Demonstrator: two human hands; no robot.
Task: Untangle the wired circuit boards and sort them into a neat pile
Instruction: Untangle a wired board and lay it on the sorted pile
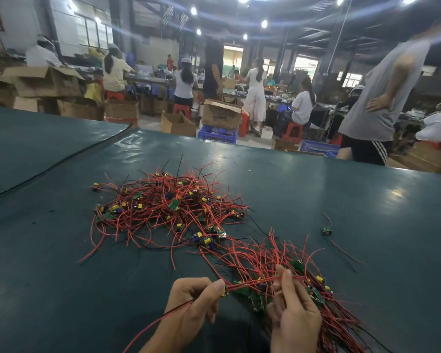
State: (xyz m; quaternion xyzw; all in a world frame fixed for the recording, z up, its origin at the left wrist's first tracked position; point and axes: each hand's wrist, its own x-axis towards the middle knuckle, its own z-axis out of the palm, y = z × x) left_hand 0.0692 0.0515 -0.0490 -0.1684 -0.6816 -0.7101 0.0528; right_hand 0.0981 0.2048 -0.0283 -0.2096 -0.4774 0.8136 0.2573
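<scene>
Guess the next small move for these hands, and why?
Probably lay the board pinched by the left hand onto the near pile. Its red wire is stretched to the right hand, seemingly free of the heap, and the pile lies just beneath.

Wired circuit boards are handled over a dark green bench point(341, 200).

A small board point(224, 291) with a yellow part is pinched in the left hand point(194, 304), its red and black leads trailing back toward the near edge. A red wire point(252, 281) is stretched from it to the right hand point(294, 319), where it is pinched between the fingertips. A gathered pile point(262, 253) is laid beneath the right hand by the near edge. A tangled heap point(168, 207) is spread at the bench's middle, and a stray board point(327, 231) is left alone toward the right edge.
</scene>
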